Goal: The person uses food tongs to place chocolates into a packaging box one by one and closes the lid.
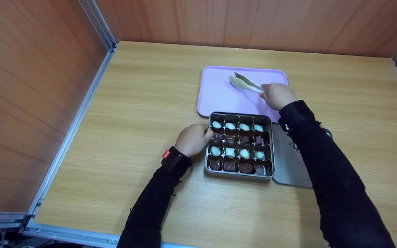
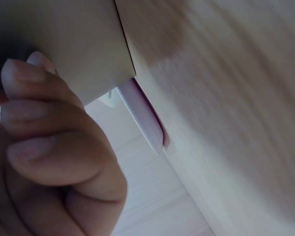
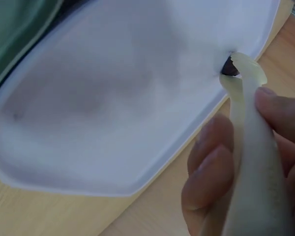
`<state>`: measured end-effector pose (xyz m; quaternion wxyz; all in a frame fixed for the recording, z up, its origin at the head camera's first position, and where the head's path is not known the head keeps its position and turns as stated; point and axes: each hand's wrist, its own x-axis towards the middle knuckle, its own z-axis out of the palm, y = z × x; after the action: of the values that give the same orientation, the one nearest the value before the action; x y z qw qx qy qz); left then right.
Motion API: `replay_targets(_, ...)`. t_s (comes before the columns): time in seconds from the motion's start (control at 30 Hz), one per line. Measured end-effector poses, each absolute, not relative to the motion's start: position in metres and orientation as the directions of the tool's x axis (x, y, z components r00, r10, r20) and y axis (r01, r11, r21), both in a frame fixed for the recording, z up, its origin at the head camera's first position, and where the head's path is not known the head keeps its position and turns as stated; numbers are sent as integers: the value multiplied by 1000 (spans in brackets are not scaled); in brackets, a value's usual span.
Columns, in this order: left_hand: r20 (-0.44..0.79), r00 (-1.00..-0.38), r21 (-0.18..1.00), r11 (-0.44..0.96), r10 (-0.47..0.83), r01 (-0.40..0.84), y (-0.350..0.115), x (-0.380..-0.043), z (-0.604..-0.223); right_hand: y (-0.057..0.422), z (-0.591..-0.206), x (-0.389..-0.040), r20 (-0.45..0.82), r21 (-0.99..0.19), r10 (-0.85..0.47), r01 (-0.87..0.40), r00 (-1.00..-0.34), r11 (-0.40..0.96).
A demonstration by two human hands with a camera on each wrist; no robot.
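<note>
My right hand (image 1: 278,96) grips a pair of pale tongs (image 1: 248,84) over the lilac tray (image 1: 215,100). Between the tong tips, in the right wrist view, sits a small dark chocolate (image 3: 229,68), partly covered by the upper tip. My left hand (image 1: 193,139) holds the left side of a metal tin (image 1: 238,176), with the thumb at its rim. In the left wrist view the fingers (image 2: 54,115) are curled beside the tin's wall. Inside the tin, rows of pale blue-green chocolates (image 1: 230,152) alternate with dark chocolates (image 1: 230,166) in a divided insert.
A flat grey lid (image 1: 289,168) lies right of the tin, partly under my right sleeve. The tray lies directly behind the tin. Wooden panels (image 1: 253,24) stand behind and at the sides of the table (image 1: 143,93), with metal rails along the left.
</note>
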<state>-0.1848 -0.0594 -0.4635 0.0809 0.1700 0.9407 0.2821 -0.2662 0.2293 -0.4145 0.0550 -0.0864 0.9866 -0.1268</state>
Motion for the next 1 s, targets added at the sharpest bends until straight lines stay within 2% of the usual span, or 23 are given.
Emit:
replay_targets(0.13,-57,-928,562,780,367,274,-60,-187,-464,241,-414,-256,-69,-254,-203,-179,-977,950)
replay_targets(0.33,-66,-929,564,782,365,267,-62,-189,-462,261,-403,-230,-54,-341,-230,-198,-972,919)
replay_targets(0.47,-59,-930,559,784,363,271,-63,-191,-461,276,-389,-196,-1,-369,-286,-265,-958,891)
replay_targets(0.67,-52,-931,549,789,360,275,-64,-191,-461,295,-371,-128,53,-310,-387,-384,-920,870)
replay_targets(0.83,-69,-932,559,788,356,260,-65,-191,-460,308,-362,-81,12,-300,-455,-437,-890,848)
replay_targets(1.0,-80,-933,562,789,352,249,-68,-191,-459,311,-358,-56,-69,-290,-461,-425,-885,858)
